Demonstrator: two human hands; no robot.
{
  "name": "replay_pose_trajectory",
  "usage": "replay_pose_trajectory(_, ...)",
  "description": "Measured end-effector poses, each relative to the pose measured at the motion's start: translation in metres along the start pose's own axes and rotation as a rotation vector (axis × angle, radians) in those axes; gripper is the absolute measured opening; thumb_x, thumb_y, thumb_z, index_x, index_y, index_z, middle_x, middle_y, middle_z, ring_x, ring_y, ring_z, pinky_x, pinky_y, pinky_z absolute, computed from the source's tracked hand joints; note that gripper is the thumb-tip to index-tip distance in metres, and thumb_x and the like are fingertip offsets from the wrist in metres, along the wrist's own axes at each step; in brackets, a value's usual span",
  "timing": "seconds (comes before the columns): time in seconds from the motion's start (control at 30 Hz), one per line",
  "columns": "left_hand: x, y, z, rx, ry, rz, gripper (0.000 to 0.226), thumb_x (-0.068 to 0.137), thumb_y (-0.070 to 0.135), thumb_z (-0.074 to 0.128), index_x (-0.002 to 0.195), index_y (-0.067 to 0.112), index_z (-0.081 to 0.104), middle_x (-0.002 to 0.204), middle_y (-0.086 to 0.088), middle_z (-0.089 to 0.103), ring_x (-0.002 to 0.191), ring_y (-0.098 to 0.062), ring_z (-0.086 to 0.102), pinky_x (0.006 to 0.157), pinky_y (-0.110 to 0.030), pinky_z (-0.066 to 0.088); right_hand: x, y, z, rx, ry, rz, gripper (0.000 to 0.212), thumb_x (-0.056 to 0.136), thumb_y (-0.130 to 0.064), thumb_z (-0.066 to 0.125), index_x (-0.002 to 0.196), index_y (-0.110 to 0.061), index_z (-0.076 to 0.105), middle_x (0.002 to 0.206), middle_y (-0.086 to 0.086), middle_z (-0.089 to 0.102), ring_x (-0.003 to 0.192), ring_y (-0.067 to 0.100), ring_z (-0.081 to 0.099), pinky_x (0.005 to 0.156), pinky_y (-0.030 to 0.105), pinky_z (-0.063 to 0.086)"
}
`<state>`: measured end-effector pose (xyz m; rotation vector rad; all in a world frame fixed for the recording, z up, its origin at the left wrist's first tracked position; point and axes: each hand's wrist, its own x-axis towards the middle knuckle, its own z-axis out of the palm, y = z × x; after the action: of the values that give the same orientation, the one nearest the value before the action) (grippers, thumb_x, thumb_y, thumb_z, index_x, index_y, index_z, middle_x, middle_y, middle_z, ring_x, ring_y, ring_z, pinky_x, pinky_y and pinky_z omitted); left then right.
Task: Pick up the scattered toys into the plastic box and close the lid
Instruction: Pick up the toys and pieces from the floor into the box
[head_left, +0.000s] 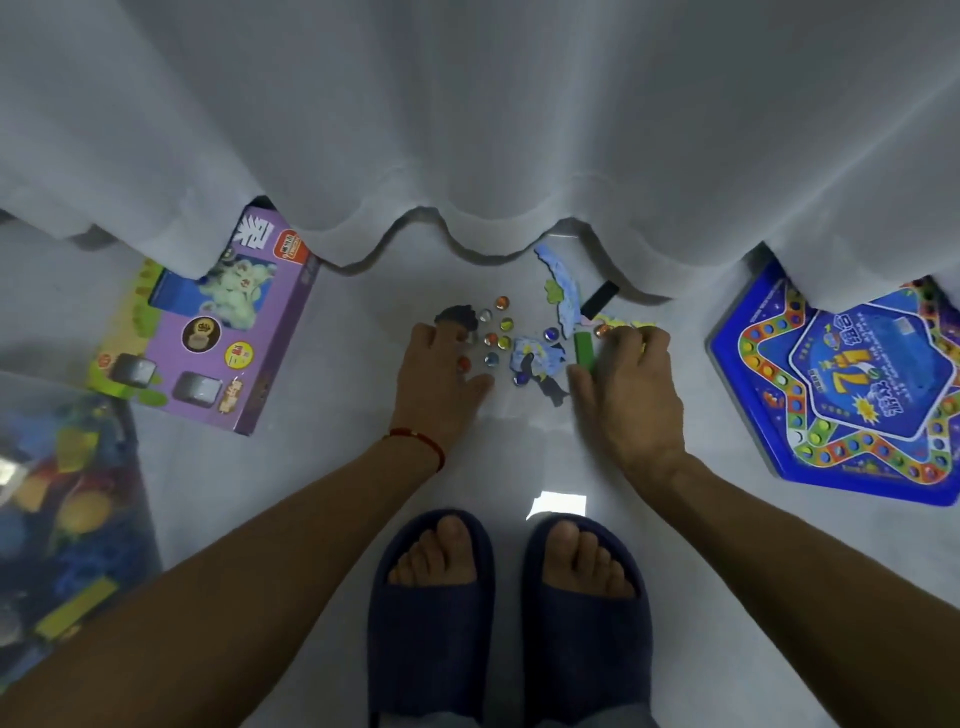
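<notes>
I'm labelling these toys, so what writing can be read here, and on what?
Purple box: a large Chinese character in white, upside down to the camera, not surely readable; the stickers are too blurred.
Blue game board: a big yellow logo and small print, all unreadable.

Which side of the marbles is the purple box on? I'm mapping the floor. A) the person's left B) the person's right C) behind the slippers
A: the purple box lies on the floor left of the marbles, partly under the curtain.
</notes>
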<state>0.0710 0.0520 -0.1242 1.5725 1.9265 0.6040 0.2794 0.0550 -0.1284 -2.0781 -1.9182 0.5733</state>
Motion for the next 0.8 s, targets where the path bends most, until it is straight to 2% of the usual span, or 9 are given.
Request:
replay_pose_trajectory(0.07, 0.001, -0.002, 0.002, -0.007, 0.021, 0.022, 0.04, 0.075, 0.014, 0.078, 0.11, 0.011, 0.058, 0.104, 0.0, 0.043, 0.066, 0.004, 0.044, 0.065, 0.0, 0.032, 0.001, 0.001, 0.002, -0.02, 0.003, -0.041, 0.04, 0.095, -0.038, 0.06, 0.122, -0.012, 0.047, 0.124, 0.007, 0.04, 0.097, 0.026, 0.055, 0.065, 0.034, 0.049)
replay_pose_trajectory(0.13, 0.004, -0.005, 0.004, -0.002, 0.031, 0.035, 0.035, 0.074, 0.015, 0.078, 0.103, 0.012, 0.058, 0.101, 0.001, 0.045, 0.066, 0.0, 0.046, 0.065, 0.001, 0.033, 0.002, 0.003, 0.0, -0.055, -0.015, -0.101, 0.032, 0.098, -0.033, 0.058, 0.12, -0.011, 0.05, 0.123, 0.008, 0.042, 0.091, 0.024, 0.056, 0.067, 0.035, 0.052)
replay_pose_trajectory(0.23, 0.007, -0.006, 0.006, 0.019, 0.03, 0.074, 0.032, 0.073, 0.016, 0.077, 0.099, 0.012, 0.059, 0.099, 0.0, 0.05, 0.072, -0.011, 0.051, 0.069, -0.014, 0.039, 0.002, 0.008, -0.004, -0.073, -0.056, -0.204, 0.027, 0.101, -0.026, 0.053, 0.122, -0.009, 0.054, 0.123, 0.011, 0.047, 0.091, 0.025, 0.057, 0.076, 0.039, 0.056)
replay_pose_trajectory(0.33, 0.008, -0.006, 0.011, 0.056, 0.029, 0.138, 0.03, 0.073, 0.014, 0.075, 0.098, 0.012, 0.06, 0.102, -0.004, 0.054, 0.075, -0.014, 0.05, 0.069, -0.025, 0.044, -0.001, 0.009, -0.008, -0.082, -0.072, -0.239, 0.023, 0.1, -0.018, 0.054, 0.12, -0.006, 0.056, 0.119, 0.015, 0.049, 0.091, 0.028, 0.057, 0.08, 0.039, 0.055)
replay_pose_trajectory(0.43, 0.011, -0.006, 0.016, 0.102, 0.008, 0.159, 0.033, 0.075, 0.019, 0.072, 0.105, 0.015, 0.058, 0.107, -0.005, 0.054, 0.083, -0.021, 0.053, 0.069, -0.032, 0.048, -0.005, 0.005, -0.011, -0.055, -0.091, -0.131, 0.023, 0.1, -0.015, 0.054, 0.12, -0.005, 0.055, 0.119, 0.016, 0.046, 0.085, 0.027, 0.053, 0.082, 0.039, 0.053)
replay_pose_trajectory(0.53, 0.014, -0.007, 0.02, 0.154, -0.028, 0.173, 0.039, 0.078, 0.024, 0.072, 0.113, 0.016, 0.058, 0.108, -0.007, 0.054, 0.087, -0.024, 0.053, 0.068, -0.031, 0.046, -0.006, 0.002, -0.015, -0.06, -0.153, -0.064, 0.024, 0.1, -0.016, 0.054, 0.121, -0.004, 0.051, 0.119, 0.016, 0.043, 0.081, 0.022, 0.045, 0.08, 0.033, 0.049)
replay_pose_trajectory(0.67, 0.012, -0.006, 0.02, 0.22, -0.042, 0.22, 0.032, 0.082, 0.018, 0.071, 0.113, 0.013, 0.064, 0.1, -0.012, 0.056, 0.088, -0.03, 0.053, 0.068, -0.039, 0.049, -0.006, 0.001, -0.02, -0.087, -0.24, -0.037, 0.026, 0.101, -0.02, 0.052, 0.122, -0.005, 0.048, 0.12, 0.016, 0.041, 0.085, 0.025, 0.051, 0.081, 0.034, 0.049)
replay_pose_trajectory(0.73, 0.011, -0.004, 0.02, 0.199, -0.042, 0.249, 0.024, 0.083, 0.009, 0.069, 0.106, 0.008, 0.066, 0.093, -0.015, 0.057, 0.083, -0.032, 0.055, 0.068, -0.039, 0.049, -0.009, 0.005, -0.02, 0.03, -0.237, 0.035, 0.026, 0.1, -0.024, 0.055, 0.12, -0.009, 0.052, 0.117, 0.013, 0.046, 0.087, 0.027, 0.056, 0.083, 0.036, 0.05)
replay_pose_trajectory(0.8, 0.008, -0.004, 0.017, 0.136, -0.045, 0.221, 0.014, 0.084, 0.006, 0.066, 0.097, 0.005, 0.066, 0.088, -0.013, 0.058, 0.08, -0.029, 0.056, 0.07, -0.036, 0.047, -0.014, 0.01, -0.023, 0.298, -0.228, 0.153, 0.021, 0.097, -0.027, 0.061, 0.113, -0.013, 0.059, 0.105, 0.011, 0.06, 0.081, 0.024, 0.063, 0.079, 0.036, 0.053)
